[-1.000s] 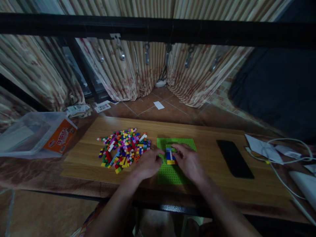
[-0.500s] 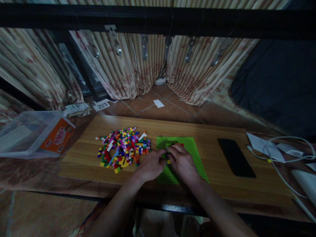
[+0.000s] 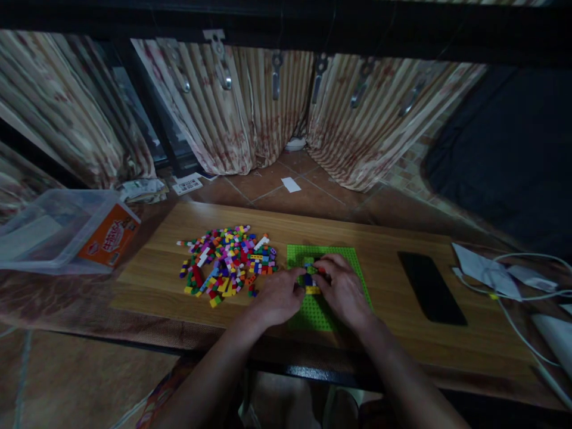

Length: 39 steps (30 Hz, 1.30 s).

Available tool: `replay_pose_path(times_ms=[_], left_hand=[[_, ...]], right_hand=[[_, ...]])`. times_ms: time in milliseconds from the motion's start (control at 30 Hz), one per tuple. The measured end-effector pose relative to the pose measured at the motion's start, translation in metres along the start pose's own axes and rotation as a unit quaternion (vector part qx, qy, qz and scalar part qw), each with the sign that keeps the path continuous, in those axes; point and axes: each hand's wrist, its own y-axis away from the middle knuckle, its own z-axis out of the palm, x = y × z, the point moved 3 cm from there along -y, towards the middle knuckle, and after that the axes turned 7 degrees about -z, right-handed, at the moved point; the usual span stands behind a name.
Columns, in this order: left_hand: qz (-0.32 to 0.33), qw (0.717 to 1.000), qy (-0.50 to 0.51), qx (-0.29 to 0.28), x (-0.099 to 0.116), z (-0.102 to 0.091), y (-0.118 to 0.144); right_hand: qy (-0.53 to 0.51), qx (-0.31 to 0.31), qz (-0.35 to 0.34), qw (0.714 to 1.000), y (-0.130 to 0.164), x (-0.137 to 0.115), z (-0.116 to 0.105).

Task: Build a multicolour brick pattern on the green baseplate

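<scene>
far left: clear plastic tub (image 3: 53,229) with an orange label, lying on the patterned cloth beside the wooden board (image 3: 393,333). grain finish on the board, smooth and flat.

left of centre: loose pile of small bricks (image 3: 227,266), many colours, hard plastic, studded tops, spread out rather than stacked.

centre: left hand (image 3: 279,296) and right hand (image 3: 342,289) meet over the green baseplate (image 3: 344,259), fingertips of both pinched on a small brick stack (image 3: 310,279) that sits on the plate — blue, yellow, a bit of red. stack likely light, rigid, slick-sided; probably best taken by its flat sides, low down, since pieces may pop apart under a twist. baseplate thin, stiff, studded.

right: black phone (image 3: 431,287), flat and glossy, lying apart from the plate. further right, white cables (image 3: 513,292) and papers, soft and limp.
</scene>
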Motion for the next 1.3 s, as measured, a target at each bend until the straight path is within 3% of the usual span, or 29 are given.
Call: replay_pose_path(times_ms=[267, 567, 867, 1300], left_hand=[[0.01, 1.0, -0.003, -0.003, 0.0, -0.001, 0.003], [0.022, 0.999, -0.04, 0.009, 0.0, 0.005, 0.002], [0.02, 0.998, -0.062, 0.017, -0.001, 0.007, 0.001], [0.039, 0.996, -0.072, 0.023, -0.002, 0.016, 0.001]], right_hand=[[0.005, -0.01, -0.012, 1.0, -0.002, 0.003, 0.002], [-0.015, 0.028, 0.053, 0.998, 0.003, 0.017, -0.007], [0.022, -0.004, -0.001, 1.0, 0.0, 0.008, 0.004], [0.033, -0.022, -0.001, 0.999, -0.002, 0.007, 0.005]])
